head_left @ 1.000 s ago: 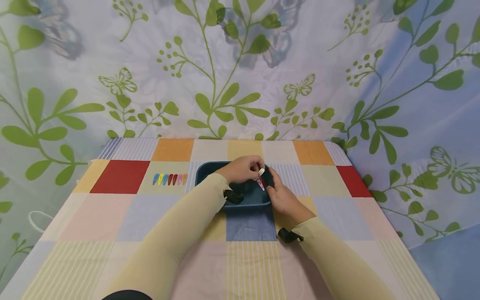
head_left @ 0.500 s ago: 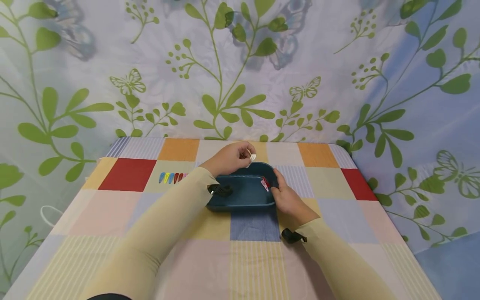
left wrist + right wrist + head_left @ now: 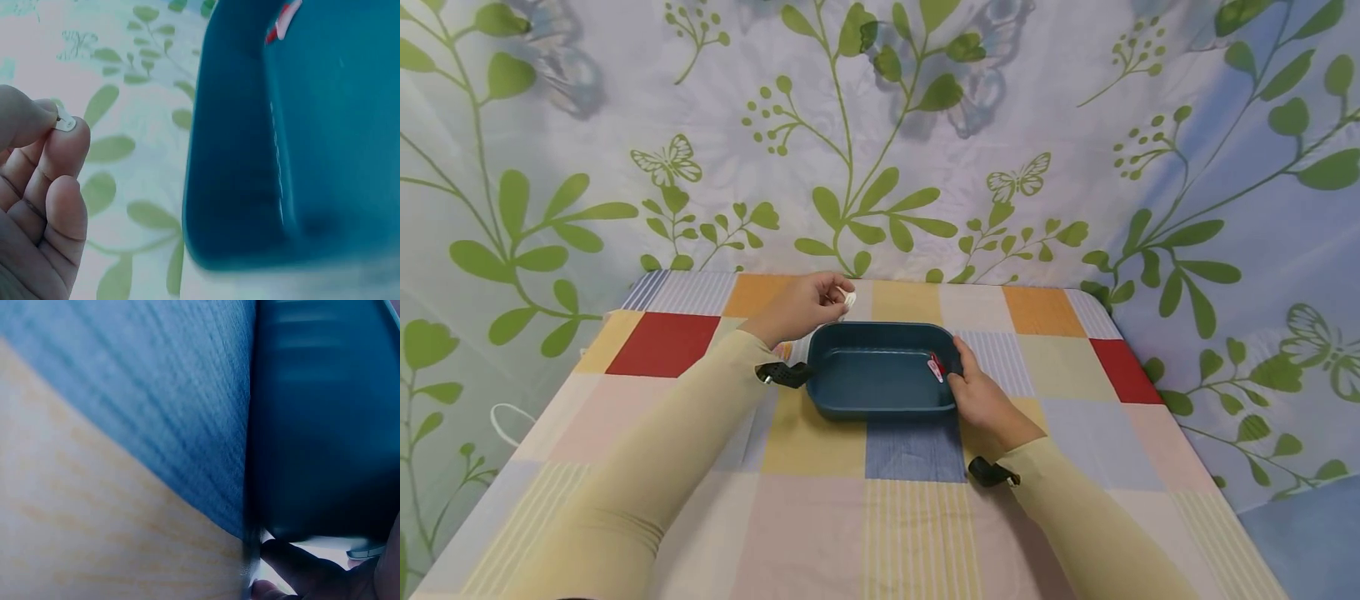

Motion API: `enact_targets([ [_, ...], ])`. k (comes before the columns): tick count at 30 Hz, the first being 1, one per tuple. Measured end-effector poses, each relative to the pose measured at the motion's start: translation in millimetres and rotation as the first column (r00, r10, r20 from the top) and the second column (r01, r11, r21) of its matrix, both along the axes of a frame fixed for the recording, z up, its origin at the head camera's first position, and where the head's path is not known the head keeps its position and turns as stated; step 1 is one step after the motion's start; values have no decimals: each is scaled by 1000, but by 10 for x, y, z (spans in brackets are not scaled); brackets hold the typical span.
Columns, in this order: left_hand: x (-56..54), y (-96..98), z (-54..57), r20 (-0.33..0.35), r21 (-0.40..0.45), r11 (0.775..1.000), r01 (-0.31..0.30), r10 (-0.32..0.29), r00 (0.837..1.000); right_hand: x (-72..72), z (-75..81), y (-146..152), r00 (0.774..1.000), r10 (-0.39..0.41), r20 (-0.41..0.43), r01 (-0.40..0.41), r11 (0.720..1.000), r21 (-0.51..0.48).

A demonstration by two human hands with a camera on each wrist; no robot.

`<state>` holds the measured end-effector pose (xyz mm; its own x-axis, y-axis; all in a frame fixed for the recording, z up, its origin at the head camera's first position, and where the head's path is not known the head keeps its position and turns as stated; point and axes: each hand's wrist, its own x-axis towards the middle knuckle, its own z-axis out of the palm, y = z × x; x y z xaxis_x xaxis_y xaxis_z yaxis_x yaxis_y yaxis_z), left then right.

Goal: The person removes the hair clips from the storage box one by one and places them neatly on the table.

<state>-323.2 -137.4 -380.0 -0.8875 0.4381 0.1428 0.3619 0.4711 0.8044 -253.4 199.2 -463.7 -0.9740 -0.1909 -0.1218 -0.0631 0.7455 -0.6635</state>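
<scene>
My left hand (image 3: 801, 308) pinches a small white snap hair clip (image 3: 849, 300) between thumb and fingertips, above the table beyond the tray's far left corner. In the left wrist view the white clip (image 3: 65, 123) pokes out from between the fingertips. A dark teal rectangular tray (image 3: 880, 412) stands on the table, its right end gripped by my right hand (image 3: 988, 404). Inside, close to that hand, lie a red hair clip (image 3: 939, 358) and a pink one (image 3: 935, 372), overlapping. The right wrist view shows fingers (image 3: 312, 569) at the tray's outer wall (image 3: 325, 437).
Part of a row of coloured hair clips (image 3: 784, 349) shows left of the tray; my left forearm hides most of it. A patchwork cloth (image 3: 805, 533) covers the table. Behind hangs a leaf-printed curtain (image 3: 880, 125), and a white loop (image 3: 512, 423) sits at the left edge.
My left hand has moved left from over the tray's right end, carrying the white clip out past the far rim. The red and pink clips stay in the tray; my right hand keeps its grip.
</scene>
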Motion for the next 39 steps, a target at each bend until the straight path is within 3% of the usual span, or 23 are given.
enact_targets([
  [10, 36, -668, -153, -3, -78, 992, -104, 104, 995, -1, -11, 6, 1000, 8, -17, -8, 1000, 0],
  [15, 80, -1025, -253, 7, -190, 964, -185, 190, 982, -1, -9, 13, 1000, 0, -7, 0, 1000, 4],
  [24, 131, -1569, -519, 73, -265, 921, -286, 315, 946, -1, 9, 17, 1000, -10, 12, 10, 1000, 8],
  [32, 140, -1815, -695, 144, -378, 872, -310, 386, 911, 0, 18, 1, 1000, -17, 19, 17, 1000, 14],
  [39, 116, -1917, -821, 139, -430, 859, -278, 367, 920, 0, 18, -14, 1000, -13, 27, 12, 1000, 9],
])
